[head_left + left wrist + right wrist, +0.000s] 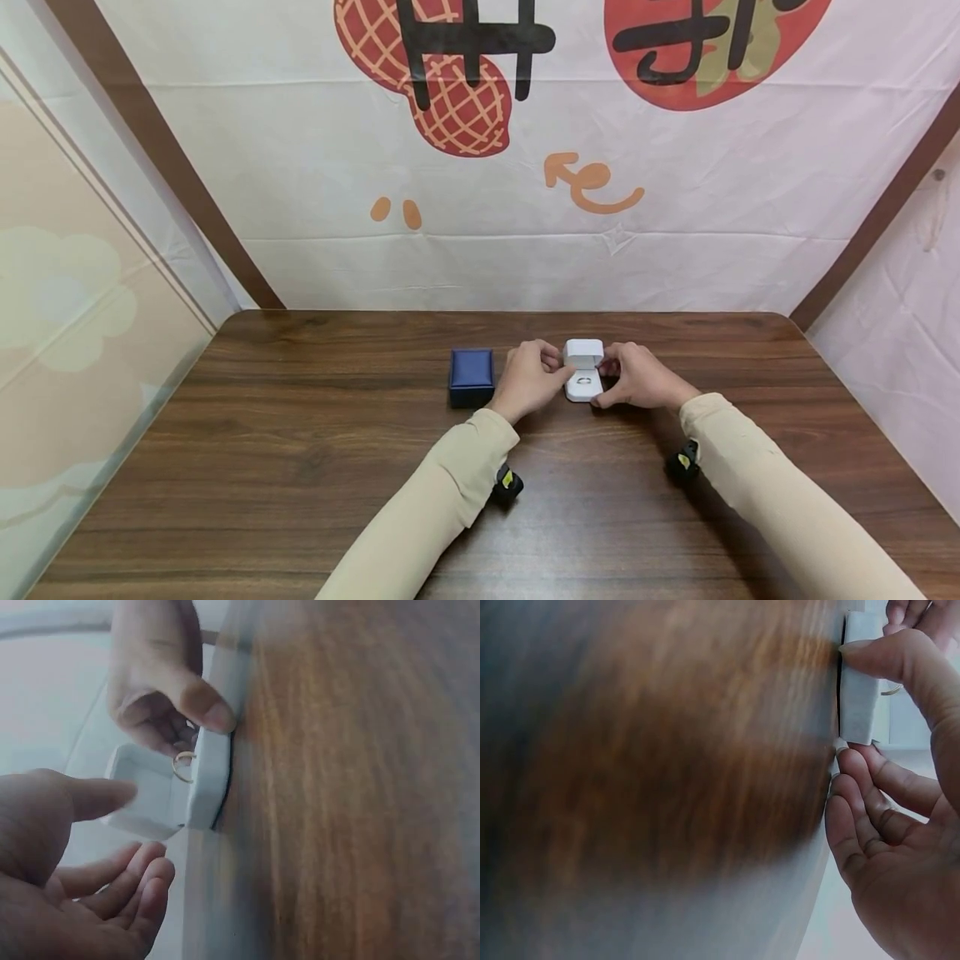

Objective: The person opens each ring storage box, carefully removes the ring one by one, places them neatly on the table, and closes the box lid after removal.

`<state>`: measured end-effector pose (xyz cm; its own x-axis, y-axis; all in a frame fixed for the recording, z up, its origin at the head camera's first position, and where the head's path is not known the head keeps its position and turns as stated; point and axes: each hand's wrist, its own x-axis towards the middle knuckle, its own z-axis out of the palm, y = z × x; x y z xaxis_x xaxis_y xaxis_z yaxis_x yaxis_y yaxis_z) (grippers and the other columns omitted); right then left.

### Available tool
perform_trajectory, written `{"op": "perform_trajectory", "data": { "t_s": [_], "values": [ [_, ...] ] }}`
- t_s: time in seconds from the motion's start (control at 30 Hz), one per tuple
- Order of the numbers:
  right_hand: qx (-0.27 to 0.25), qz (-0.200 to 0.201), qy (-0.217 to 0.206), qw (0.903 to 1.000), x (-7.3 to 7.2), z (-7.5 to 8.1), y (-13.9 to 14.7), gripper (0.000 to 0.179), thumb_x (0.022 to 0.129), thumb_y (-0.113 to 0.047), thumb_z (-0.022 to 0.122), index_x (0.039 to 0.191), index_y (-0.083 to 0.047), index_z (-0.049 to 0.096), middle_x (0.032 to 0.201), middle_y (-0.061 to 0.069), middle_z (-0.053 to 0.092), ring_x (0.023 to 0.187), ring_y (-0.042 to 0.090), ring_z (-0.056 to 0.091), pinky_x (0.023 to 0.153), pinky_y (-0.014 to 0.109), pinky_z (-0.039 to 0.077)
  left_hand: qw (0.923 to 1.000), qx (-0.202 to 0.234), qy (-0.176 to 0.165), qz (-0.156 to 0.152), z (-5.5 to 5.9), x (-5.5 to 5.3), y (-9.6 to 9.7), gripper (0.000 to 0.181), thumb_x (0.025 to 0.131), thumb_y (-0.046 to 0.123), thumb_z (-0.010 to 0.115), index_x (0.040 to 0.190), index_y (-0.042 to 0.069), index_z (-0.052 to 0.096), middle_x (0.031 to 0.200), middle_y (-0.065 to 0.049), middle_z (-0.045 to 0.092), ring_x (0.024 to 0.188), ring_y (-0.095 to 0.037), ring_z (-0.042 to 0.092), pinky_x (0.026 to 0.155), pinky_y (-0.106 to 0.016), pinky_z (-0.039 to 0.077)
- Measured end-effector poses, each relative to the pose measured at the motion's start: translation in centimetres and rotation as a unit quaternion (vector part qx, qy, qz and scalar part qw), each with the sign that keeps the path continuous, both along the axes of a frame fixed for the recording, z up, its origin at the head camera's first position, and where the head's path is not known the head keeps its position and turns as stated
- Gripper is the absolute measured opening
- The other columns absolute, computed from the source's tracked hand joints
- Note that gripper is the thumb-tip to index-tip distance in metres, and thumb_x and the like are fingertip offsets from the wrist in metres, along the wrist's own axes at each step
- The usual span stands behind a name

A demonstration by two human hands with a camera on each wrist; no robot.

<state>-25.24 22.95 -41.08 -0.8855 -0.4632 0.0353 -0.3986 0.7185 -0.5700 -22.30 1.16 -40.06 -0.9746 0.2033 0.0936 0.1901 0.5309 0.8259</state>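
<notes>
A white ring box (583,350) stands on the table with its lid raised, and a ring (584,381) sits in its base. My right hand (641,379) pinches the base, thumb at the front corner and fingers along the right side; the right wrist view has the thumb pressed on the edge of the box base (859,694). On the box's other side is my left hand (527,382), its thumb near the opening. In the left wrist view, the fingers of the left hand (82,889) are loosely bent, holding nothing, with the thumb before the raised lid.
A dark blue box (472,369), its lid down, stands left of my left hand. Both are on a brown wood-grain table (300,467). Behind the far edge hangs a white printed cloth (487,267), and both wrists carry small black cameras.
</notes>
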Motion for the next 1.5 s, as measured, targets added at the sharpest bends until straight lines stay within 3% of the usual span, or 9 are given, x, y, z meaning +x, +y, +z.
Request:
{"op": "perform_trajectory", "data": {
  "t_s": [0.2,0.37,1.0,1.5],
  "values": [
    [0.001,0.001,-0.001,1.0,0.0,0.0,0.0,0.042,0.065,-0.018,0.093,0.093,0.001,0.068,0.085,0.005,0.066,0.079,0.018,0.06,0.073,0.035,0.051,0.994,-0.073,0.077,-0.026,-0.6,0.4,0.6,0.01,0.088,0.013,0.078,0.093,0.005,0.075,0.08,0.0,0.072,0.075,-0.01,0.066,0.072,-0.024,0.05],
    [-0.001,0.0,-0.005,1.0,0.0,0.1,0.0,0.041,0.066,-0.017,0.093,0.093,0.0,0.068,0.085,0.005,0.066,0.079,0.017,0.06,0.074,0.034,0.051,0.9885,-0.094,0.111,-0.04,-0.9,0.4,1.4,0.006,0.087,0.011,0.078,0.088,0.007,0.075,0.076,0.002,0.071,0.07,-0.009,0.064,0.068,-0.022,0.048],
    [-0.009,0.0,-0.006,0.9999,0.2,0.1,-0.2,0.039,0.064,-0.014,0.092,0.091,0.0,0.068,0.082,0.003,0.066,0.076,0.016,0.06,0.071,0.032,0.05,0.9808,-0.144,0.128,-0.029,-1.1,0.2,2.7,0.012,0.088,0.014,0.08,0.08,0.011,0.072,0.067,0.006,0.06,0.066,-0.01,0.056,0.063,-0.023,0.045],
    [-0.007,0.0,-0.01,0.9999,0.3,0.2,-0.3,0.037,0.065,-0.013,0.091,0.091,0.0,0.068,0.083,0.004,0.066,0.076,0.016,0.059,0.071,0.032,0.05,0.9829,-0.13,0.124,-0.041,-1.2,0.2,2.5,0.012,0.089,0.01,0.078,0.081,0.011,0.07,0.075,0.003,0.064,0.072,-0.012,0.057,0.067,-0.025,0.046]
  ]
}}
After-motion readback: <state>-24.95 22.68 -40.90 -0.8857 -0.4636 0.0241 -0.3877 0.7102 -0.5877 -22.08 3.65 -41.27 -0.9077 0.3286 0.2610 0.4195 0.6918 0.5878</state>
